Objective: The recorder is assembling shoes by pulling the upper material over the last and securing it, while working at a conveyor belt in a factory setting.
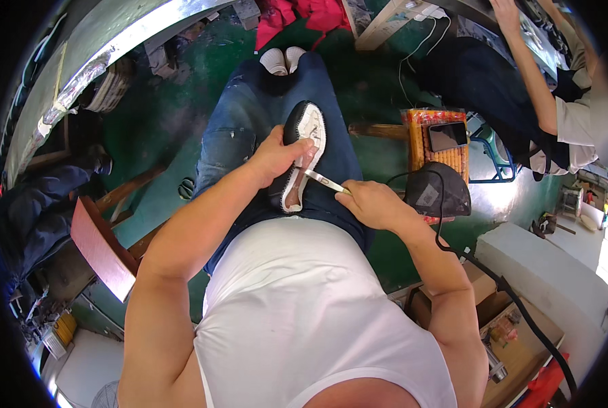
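Observation:
A black shoe with a white stitched edge lies across my jeans-clad thighs, underside up. Its bottom shows a whitish forepart and a brown strip toward the heel. My left hand grips it around the middle, thumb pressed on the underside. In my right hand is a slim, light metal hand tool, held by its end. The tool's far end meets the shoe's side edge near the middle; its exact kind is hard to make out.
At right, a beaded seat carries a phone and a dark mesh pouch with a black cable. Another person works at upper right. A pinkish wooden stool stands left; an open box sits lower right.

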Demonstrator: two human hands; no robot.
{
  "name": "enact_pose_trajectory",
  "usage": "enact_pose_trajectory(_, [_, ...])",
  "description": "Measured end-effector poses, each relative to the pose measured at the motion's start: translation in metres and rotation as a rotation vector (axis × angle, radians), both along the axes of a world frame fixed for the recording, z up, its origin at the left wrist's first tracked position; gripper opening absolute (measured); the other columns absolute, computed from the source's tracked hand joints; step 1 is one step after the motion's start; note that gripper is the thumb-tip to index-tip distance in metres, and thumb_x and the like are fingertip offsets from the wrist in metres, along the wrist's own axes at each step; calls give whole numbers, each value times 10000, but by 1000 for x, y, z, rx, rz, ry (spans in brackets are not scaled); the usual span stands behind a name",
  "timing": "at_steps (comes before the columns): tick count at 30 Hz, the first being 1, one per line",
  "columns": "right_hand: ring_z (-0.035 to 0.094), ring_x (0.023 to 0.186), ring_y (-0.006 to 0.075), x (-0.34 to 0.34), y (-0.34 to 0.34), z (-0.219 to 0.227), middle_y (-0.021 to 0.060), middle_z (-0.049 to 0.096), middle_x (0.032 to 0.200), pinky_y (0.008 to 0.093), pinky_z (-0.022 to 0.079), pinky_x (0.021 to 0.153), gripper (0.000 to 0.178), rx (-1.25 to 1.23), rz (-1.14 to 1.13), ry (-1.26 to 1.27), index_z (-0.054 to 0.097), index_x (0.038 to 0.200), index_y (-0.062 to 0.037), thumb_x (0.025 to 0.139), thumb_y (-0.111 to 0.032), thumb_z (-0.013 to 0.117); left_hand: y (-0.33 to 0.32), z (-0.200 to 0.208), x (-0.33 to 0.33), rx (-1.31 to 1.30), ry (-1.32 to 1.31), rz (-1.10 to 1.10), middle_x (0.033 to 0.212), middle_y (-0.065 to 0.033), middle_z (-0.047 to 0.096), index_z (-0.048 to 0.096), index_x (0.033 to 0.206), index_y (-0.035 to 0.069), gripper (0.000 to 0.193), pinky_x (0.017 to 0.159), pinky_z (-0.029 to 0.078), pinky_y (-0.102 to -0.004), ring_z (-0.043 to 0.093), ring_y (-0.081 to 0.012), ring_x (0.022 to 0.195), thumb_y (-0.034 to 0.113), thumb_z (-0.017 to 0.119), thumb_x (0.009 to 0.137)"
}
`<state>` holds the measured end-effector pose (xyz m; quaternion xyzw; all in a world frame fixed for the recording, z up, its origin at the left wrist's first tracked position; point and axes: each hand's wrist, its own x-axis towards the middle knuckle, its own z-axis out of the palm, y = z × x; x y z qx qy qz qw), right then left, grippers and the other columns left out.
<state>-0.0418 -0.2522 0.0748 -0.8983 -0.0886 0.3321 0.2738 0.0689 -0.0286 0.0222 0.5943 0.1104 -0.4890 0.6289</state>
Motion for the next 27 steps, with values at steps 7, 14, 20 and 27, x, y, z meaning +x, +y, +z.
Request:
enact_pose_trajectory(7, [660, 779, 392, 30, -13, 18, 209, 665, 799, 449, 516, 746, 433, 159, -212, 588, 619, 881, 20, 1004, -367, 470, 31, -31, -61, -80, -408, -39, 1543, -160, 292, -106, 1572, 163, 884, 1129, 279, -307, 323, -215, 1392, 152, 556, 987])
enact_pose_trajectory(14, [651, 789, 425, 17, 20, -7, 244, 658, 832, 491, 511, 740, 381, 172, -231, -257, 595, 917, 25, 1000, -334, 497, 15, -42, -67, 136, -560, 28, 1516, -255, 309, 6, 1572, 73, 933, 1133, 301, -379, 346, -349, 1397, 194, 646, 904])
enact_pose_trajectory(20, [628, 840, 440, 10, 20, -3, 251, 649, 852, 513, 486, 753, 348, 63, -135, -170, 565, 953, 22, 988, -321, 521, 35, -28, -68, 233, -800, -228, 1556, -332, 124, -22, 1540, -20, 1014, 1191, 166, -424, 148, -449, 1461, 218, 697, 865])
enact_pose_trajectory(27, [659, 712, 310, 3, 7, -28, 177, 660, 827, 396, 518, 686, 389, 264, -456, 41, 575, 963, 42, 1027, -325, 462, -9, 25, -50, 607, -773, -420, 1542, -377, 97, 31, 1473, -162, 1128, 1190, 219, -433, 126, -455, 1471, 411, 742, 810])
